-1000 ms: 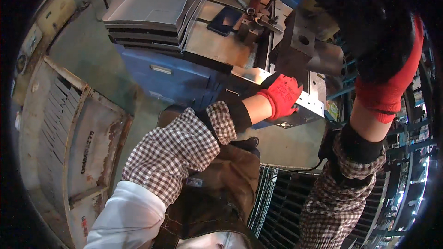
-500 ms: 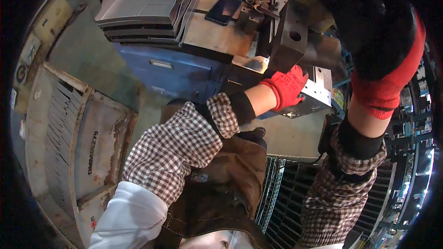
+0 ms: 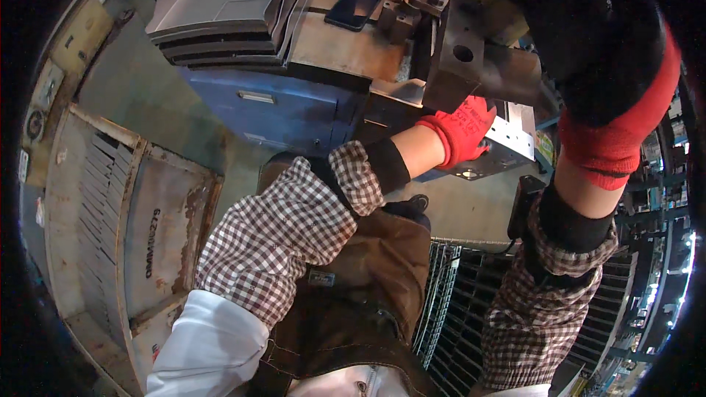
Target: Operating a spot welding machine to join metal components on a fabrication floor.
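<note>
My left hand [image 3: 462, 134], in a red glove, is closed on the near left end of a sheet-metal part [image 3: 511, 132]. That part has a pale top face with small holes and a darker side; its far end is hidden under the machine. Directly above the hand stands a dark steel machine block [image 3: 456, 51] with a round hole, and a cylinder [image 3: 512, 77] sticks out to its right. My right hand [image 3: 614, 81] is raised close to the camera at the upper right, in a red glove with a black coating. Its fingers are lost in the dark.
Grey sheet-metal panels [image 3: 220, 0] lie stacked on a blue cabinet [image 3: 272, 106]. A phone [image 3: 354, 7] and small metal blocks [image 3: 397, 22] rest on the bench. A rusty metal bin [image 3: 158, 228] stands at left, a wire basket [image 3: 441, 294] by my legs, shelving [image 3: 662, 265] at right.
My left hand and the sheet-metal part have shifted slightly right and up in the picture, while the machine block has slid slightly left. The right hand stays raised in nearly the same place.
</note>
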Demonstrator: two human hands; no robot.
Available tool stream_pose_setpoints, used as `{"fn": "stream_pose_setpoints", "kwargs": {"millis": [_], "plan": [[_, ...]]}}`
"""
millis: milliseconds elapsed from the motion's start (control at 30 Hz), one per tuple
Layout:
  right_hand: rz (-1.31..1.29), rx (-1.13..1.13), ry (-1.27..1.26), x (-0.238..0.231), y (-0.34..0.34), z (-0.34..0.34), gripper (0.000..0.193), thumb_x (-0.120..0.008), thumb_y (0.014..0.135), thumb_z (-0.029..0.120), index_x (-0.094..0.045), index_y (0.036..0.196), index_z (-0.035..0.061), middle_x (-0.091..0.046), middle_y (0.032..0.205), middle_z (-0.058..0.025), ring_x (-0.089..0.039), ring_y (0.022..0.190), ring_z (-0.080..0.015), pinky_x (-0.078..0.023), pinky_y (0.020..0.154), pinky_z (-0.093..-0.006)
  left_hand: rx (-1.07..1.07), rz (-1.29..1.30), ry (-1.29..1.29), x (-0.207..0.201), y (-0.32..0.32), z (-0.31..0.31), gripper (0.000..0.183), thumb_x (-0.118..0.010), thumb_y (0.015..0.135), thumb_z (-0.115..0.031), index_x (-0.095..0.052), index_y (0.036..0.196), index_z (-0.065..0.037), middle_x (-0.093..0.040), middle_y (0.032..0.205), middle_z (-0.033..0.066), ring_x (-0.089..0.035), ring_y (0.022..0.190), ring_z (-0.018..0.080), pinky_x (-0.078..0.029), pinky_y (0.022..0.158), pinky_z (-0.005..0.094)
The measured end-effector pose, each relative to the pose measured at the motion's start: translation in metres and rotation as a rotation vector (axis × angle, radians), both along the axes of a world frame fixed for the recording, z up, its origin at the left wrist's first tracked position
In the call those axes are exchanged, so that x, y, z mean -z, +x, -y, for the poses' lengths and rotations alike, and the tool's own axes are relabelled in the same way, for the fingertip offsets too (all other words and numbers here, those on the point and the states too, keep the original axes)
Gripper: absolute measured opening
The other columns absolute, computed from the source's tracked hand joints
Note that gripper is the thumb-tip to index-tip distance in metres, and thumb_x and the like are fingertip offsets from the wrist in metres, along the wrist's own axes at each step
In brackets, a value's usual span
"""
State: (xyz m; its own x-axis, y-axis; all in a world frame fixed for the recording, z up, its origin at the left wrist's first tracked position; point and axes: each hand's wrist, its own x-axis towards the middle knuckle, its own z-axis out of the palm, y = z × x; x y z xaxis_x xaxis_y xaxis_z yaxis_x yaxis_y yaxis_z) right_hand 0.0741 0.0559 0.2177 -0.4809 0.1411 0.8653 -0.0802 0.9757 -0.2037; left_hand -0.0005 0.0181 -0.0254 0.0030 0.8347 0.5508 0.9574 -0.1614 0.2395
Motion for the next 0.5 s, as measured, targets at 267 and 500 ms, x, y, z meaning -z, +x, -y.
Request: {"fn": "stream_pose_setpoints", "kwargs": {"millis": [267,500], "plan": [[-0.023,-0.004,0.004,0.003,0.0,0.002,0.051,-0.055,0.098,0.015,-0.047,0.147,0.0016,-0.052,0.147,-0.0161,-0.049,0.138,-0.0284,-0.037,0.115,-0.0384,-0.021,-0.064,-0.036,-0.008,-0.001,0.004,0.064,-0.074,0.082,-0.045,-0.058,0.127,-0.002,-0.065,0.109,0.0208,-0.064,0.104,0.0353,-0.052,0.086,0.045],[-0.035,0.002,0.01,0.002,0.0,0.001,0.051,-0.055,0.099,0.015,-0.047,0.147,0.0015,-0.052,0.147,-0.0161,-0.049,0.138,-0.0283,-0.037,0.115,-0.0385,-0.018,-0.081,-0.066,-0.014,-0.002,0.006,0.066,-0.074,0.081,-0.047,-0.057,0.129,-0.004,-0.065,0.109,0.0199,-0.063,0.106,0.0348,-0.051,0.088,0.0451]]}}
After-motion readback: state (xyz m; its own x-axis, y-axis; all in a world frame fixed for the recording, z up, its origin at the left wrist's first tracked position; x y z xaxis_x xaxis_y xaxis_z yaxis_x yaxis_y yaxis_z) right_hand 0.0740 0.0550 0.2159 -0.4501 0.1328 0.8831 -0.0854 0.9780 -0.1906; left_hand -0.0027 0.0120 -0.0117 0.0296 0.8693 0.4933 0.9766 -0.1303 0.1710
